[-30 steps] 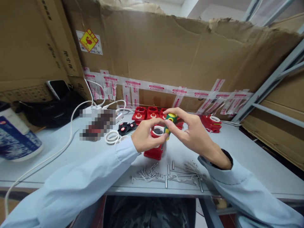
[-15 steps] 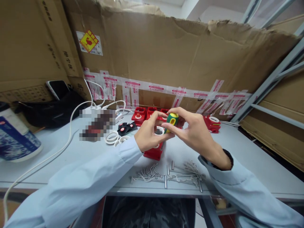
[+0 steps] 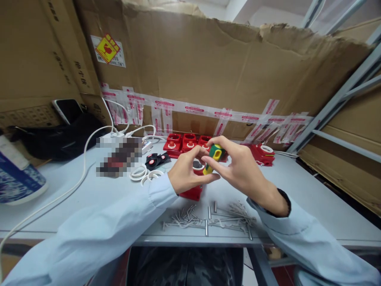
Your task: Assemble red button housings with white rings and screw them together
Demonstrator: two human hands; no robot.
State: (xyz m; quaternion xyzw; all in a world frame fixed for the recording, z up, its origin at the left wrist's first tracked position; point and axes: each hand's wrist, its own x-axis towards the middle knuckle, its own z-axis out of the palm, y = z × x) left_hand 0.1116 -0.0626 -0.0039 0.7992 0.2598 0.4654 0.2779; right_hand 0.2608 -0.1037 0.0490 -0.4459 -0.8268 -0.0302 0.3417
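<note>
I'm working in what is looking like a workshop; metal pins [image 3: 206,228] are littering my bench [image 3: 297,174]; red housings [image 3: 172,147] and rings [image 3: 139,178] are sitting beyond them; taped cardboard [image 3: 193,59] is walling the back; a rack [image 3: 336,97] is rising on my right.

Head-worn view from above and behind the hands [image 3: 242,169], facing forward and down. The hands appear at close range, slightly below mid-frame; the sleeved forearms [image 3: 98,222] enter from the lower corners. The wide field takes in the surface [image 3: 297,186] around the hands and an upright cardboard sheet [image 3: 190,59] beyond them.
</note>
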